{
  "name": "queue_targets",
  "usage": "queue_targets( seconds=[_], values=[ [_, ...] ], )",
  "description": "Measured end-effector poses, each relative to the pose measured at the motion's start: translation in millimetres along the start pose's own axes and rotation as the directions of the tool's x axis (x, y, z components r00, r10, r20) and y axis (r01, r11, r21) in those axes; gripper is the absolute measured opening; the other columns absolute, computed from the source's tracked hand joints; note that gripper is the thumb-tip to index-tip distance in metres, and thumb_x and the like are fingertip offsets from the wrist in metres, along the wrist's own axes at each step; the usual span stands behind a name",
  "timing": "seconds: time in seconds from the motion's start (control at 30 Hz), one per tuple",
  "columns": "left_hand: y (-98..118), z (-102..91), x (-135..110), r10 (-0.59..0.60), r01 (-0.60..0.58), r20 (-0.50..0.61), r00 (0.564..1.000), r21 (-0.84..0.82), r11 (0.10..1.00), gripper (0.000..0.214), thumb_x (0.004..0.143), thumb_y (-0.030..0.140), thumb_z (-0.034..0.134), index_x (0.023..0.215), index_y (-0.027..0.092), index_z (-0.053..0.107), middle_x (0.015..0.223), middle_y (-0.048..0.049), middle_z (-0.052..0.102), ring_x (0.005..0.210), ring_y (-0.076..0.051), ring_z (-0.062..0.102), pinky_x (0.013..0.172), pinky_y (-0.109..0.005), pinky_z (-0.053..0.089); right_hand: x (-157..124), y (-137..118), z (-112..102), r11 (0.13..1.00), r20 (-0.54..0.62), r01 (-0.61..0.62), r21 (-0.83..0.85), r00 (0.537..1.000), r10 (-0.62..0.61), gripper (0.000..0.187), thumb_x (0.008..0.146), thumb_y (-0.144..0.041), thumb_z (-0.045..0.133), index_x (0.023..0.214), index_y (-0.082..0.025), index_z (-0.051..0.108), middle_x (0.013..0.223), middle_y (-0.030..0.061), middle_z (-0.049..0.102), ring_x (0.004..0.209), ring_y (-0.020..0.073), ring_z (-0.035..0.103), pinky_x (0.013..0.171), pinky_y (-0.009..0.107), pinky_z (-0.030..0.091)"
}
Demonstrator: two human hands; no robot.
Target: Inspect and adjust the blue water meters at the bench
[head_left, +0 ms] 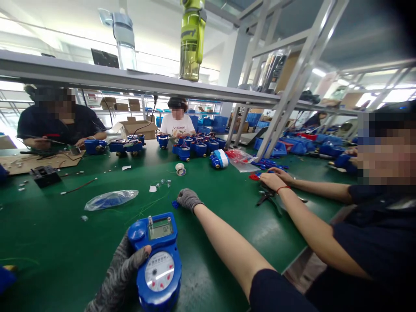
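My left hand, in a grey glove with a bare thumb tip, grips a blue water meter by its left side. The meter's small display is lit with digits, and below it sits a round white dial with red pointers. Stretched out over the green table, my gloved right hand has its fingers curled down at some small blue pieces. The fingertips are partly hidden, so what they pinch cannot be made out. Just left of that hand lie small clear pieces and a thin green wire.
A spool and a clear bag of blue parts lie ahead. Several blue meters stand farther back. A co-worker's hands work at the right near black pliers. A shelf with bottles crosses overhead.
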State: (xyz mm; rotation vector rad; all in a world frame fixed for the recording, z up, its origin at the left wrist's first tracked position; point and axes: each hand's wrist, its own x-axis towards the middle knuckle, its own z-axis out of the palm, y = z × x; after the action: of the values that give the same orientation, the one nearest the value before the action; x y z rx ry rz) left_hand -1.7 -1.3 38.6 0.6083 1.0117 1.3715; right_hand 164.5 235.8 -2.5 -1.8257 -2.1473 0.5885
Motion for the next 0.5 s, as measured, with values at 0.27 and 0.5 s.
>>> queue_targets(
  seconds=[0.27,0.5],
  values=[
    [-9,4.1,1,0.069,-0.071,-0.046,0.997,-0.039,0.997,0.084,0.068,0.033,0.082,0.141,0.028,0.038,0.115,-0.0094,0.069,0.103,-0.035,0.065,0.081,-0.042,0.059,-22,13,-15,0.993,-0.070,0.080,-0.081,0.994,-0.086,0.026,0.087,-0.028,0.049,0.100,-0.015,0.069,0.095,0.0090,0.070,0.083,0.0144,0.063,0.075,0.023,0.045],
    [-18,-12.3,10,0.157,-0.147,-0.121,0.980,0.087,0.985,0.073,0.069,0.033,0.082,0.133,0.032,0.048,0.123,-0.0074,0.064,0.108,-0.035,0.063,0.083,-0.045,0.058,-81,49,-8,0.978,-0.120,0.142,-0.153,0.980,-0.161,0.023,0.086,-0.025,0.047,0.093,-0.015,0.067,0.095,0.0110,0.067,0.089,0.0186,0.061,0.082,0.029,0.044]
  ],
)
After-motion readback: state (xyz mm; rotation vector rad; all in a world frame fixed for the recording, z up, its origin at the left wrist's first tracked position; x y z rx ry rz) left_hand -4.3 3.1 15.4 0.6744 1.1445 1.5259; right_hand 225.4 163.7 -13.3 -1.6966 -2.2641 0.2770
